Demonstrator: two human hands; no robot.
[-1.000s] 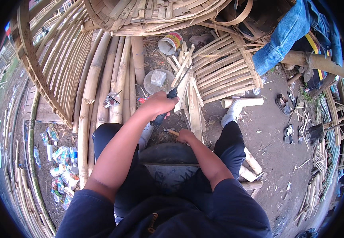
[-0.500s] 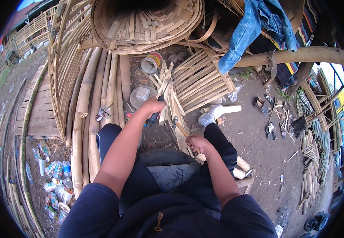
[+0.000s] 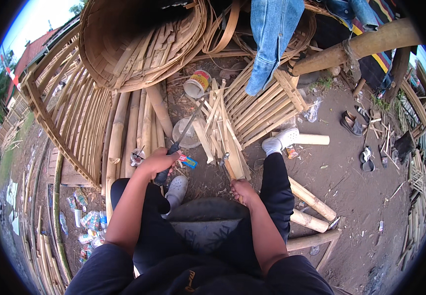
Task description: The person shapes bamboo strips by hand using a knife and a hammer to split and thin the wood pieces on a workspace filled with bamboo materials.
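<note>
My left hand (image 3: 160, 163) is closed round the black handle of a long, narrow blade (image 3: 189, 123); whether it is a knife or a saw I cannot tell. The blade slants up and to the right, its far end near the split bamboo strips (image 3: 227, 135). A small blue-and-red packet (image 3: 188, 161) shows just right of that hand. In my right hand (image 3: 243, 191) is a hammer (image 3: 229, 167), gripped low on its wooden handle, with its metal head pointing away from me near the lower ends of the strips. The strips lie in a loose pile on the dirt between my feet.
A large woven basket (image 3: 144, 59) and a slatted bamboo frame (image 3: 70, 118) stand at the far left. Bamboo poles (image 3: 118, 132) lie beside my left leg. A slatted panel (image 3: 267, 110), hanging denim (image 3: 272, 39), a paint bucket (image 3: 197, 84) and cut bamboo pieces (image 3: 314, 199) surround me.
My left hand has come nearer and left with the blade, uncovering more of it. My right hand still grips the hammer, now slightly lower. The whole view has shifted.
</note>
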